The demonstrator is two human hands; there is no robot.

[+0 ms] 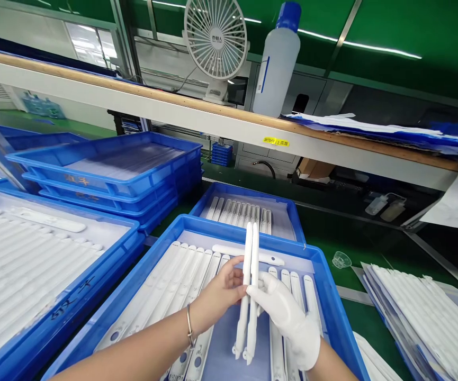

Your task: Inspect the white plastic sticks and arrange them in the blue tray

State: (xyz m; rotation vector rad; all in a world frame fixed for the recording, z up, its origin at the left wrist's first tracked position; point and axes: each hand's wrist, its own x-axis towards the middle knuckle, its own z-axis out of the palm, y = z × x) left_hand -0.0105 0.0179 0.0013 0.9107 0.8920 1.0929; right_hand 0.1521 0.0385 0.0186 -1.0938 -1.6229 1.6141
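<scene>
My bare left hand (pixel 221 290), a bangle on its wrist, pinches a long white plastic strip (pixel 248 246). Close beside it, a second white plastic strip (pixel 255 244) is gripped by my right hand (pixel 283 308), which wears a white glove. Both strips are held on edge, nearly upright in view, with small lugs at their lower ends. Beneath my hands is a blue tray (pixel 329 286), where rows of similar strips lie to the left and right. One more strip (pixel 270 259) lies crosswise near the tray's far side. Some of my fingers are hidden behind the held strips.
Another blue tray (pixel 298 222) of strips sits behind. Stacked blue trays (pixel 133 191) and a filled tray (pixel 133 233) stand left. White strips (pixel 431 301) are piled right, near a small clear cup (pixel 341 260). A shelf (pixel 229 119) overhead bears a fan (pixel 216 39) and a bottle (pixel 277 69).
</scene>
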